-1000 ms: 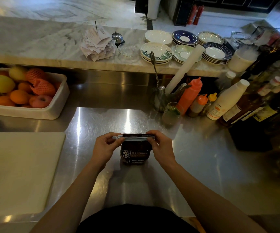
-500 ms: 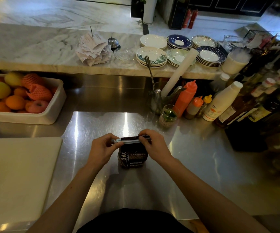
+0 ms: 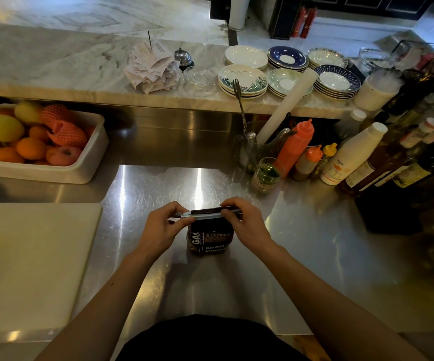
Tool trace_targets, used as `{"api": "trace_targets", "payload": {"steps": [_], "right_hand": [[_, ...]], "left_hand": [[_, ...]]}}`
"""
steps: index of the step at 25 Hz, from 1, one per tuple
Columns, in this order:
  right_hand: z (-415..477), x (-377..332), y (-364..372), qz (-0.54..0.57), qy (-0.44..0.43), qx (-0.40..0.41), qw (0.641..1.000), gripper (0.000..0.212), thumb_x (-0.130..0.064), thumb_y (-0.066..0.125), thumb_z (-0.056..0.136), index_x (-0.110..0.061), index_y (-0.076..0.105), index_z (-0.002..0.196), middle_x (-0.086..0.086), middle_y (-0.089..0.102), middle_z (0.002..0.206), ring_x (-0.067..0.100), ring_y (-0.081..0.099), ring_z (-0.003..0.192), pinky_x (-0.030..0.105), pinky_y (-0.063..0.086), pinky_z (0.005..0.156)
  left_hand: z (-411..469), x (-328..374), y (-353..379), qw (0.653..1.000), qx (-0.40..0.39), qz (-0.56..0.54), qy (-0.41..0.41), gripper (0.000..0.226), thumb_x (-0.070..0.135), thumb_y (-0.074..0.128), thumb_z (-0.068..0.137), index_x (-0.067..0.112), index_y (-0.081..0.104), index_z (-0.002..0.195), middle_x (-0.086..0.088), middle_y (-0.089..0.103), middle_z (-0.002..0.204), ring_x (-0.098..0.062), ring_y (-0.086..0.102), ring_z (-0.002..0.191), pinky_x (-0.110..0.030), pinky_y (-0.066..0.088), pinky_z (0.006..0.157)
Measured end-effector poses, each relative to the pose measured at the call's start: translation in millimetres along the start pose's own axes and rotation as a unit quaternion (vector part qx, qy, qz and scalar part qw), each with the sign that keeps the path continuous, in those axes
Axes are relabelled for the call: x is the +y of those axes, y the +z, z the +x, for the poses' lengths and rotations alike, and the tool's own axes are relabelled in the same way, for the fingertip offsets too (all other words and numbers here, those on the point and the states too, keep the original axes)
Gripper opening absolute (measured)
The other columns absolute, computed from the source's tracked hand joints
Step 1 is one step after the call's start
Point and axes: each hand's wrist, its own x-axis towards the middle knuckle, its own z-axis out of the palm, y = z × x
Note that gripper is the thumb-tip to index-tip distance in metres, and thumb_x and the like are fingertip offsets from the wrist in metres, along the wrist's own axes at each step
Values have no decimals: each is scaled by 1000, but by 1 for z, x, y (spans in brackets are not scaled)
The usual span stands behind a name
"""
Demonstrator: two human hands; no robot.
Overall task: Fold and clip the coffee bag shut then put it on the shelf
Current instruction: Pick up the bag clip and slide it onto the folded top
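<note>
Coffee bag (image 3: 210,239) is standing upright on the steel counter (image 3: 301,256), centre of the frame, printed face toward the camera, folded top edge running left-right. Grey clip (image 3: 205,214) is lying along that fold, long axis also left-right; its right end is hidden under fingers, and whether it is fully latched is hard to tell. Left hand (image 3: 159,227) is pinching the clip's left end between thumb and fingers; right hand (image 3: 247,226) is curling over the right end, covering the bag's upper right corner. Both hands are clamped on the clip and bag top, one at each end. Lower print on the bag is small and only partly readable. White cutting board (image 3: 28,264) is sitting at left, cut off by the frame edge. Fruit tub (image 3: 80,173) is at upper left, partly cropped. Sauce bottles (image 3: 299,144) and darker bottles at right are crowding together, the far ones blurred. Stacked plates (image 3: 244,79) are sitting on the marble ledge (image 3: 54,63) at top, beside a spike of receipts (image 3: 153,66).
</note>
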Motion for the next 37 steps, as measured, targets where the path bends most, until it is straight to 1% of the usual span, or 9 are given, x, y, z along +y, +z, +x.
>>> {"api": "trace_targets", "payload": {"steps": [5,10,13,17,22,28,32,34,37], "right_hand": [[-3,3,-6,1,3,-22,1000,16,-15,61,91,-17,66,106,-8,62,101,6,59,93,20,50,85],[-1,6,-7,0,10,-16,1000,15,-14,61,91,-17,66,105,-6,62,101,11,59,97,29,53,87],[-2,8,-5,-7,11,-9,1000,14,-13,60,91,-18,65,103,-5,62,101,11,59,96,30,53,87],[-4,5,-1,-10,2,-9,1000,14,-12,59,91,-16,65,104,-4,61,101,5,57,92,22,51,85],[-5,4,-1,-14,-2,-16,1000,14,-13,59,91,-16,65,104,-4,62,102,7,58,94,22,50,84],[-6,3,2,-14,8,-17,1000,14,-15,60,91,-17,65,104,-1,65,104,12,60,97,29,53,88],[-6,8,-9,1,20,-28,999,19,-15,62,90,-17,65,109,-4,65,103,10,62,97,30,55,90],[-4,6,-10,3,26,-15,1000,19,-17,65,88,-18,65,108,-7,65,99,10,63,96,30,56,88],[1,0,-3,6,19,-10,1000,21,-21,69,86,-19,63,106,-8,65,96,11,65,92,28,57,82]], "left_hand": [[2,-3,-1,1000,-13,5,0,13,25,72,83,16,65,77,6,68,79,-4,62,83,-19,48,67],[5,2,-5,998,-44,40,28,11,25,75,80,21,65,79,11,67,79,-10,64,80,-25,53,69],[3,2,-8,996,-54,57,41,12,26,75,80,26,64,84,13,68,84,-8,65,84,-20,51,68],[-7,-3,-4,999,-22,-18,-18,12,24,74,81,27,70,93,13,71,93,-1,65,90,-13,50,72],[-9,-5,6,993,9,-97,-65,11,20,73,82,23,73,92,6,74,94,-12,69,92,-25,54,83],[-2,1,15,993,-9,-102,-64,10,14,75,79,23,74,83,2,74,82,-5,69,76,-17,52,68],[5,2,6,998,-37,-35,-37,8,26,75,81,26,73,89,6,74,87,-7,68,83,-27,54,76],[14,11,2,990,-67,113,56,23,42,70,81,31,71,101,11,72,98,-6,64,93,-31,51,83],[34,40,15,951,-124,240,153,35,54,62,83,31,69,110,9,68,105,-9,58,97,-27,44,75]]}}
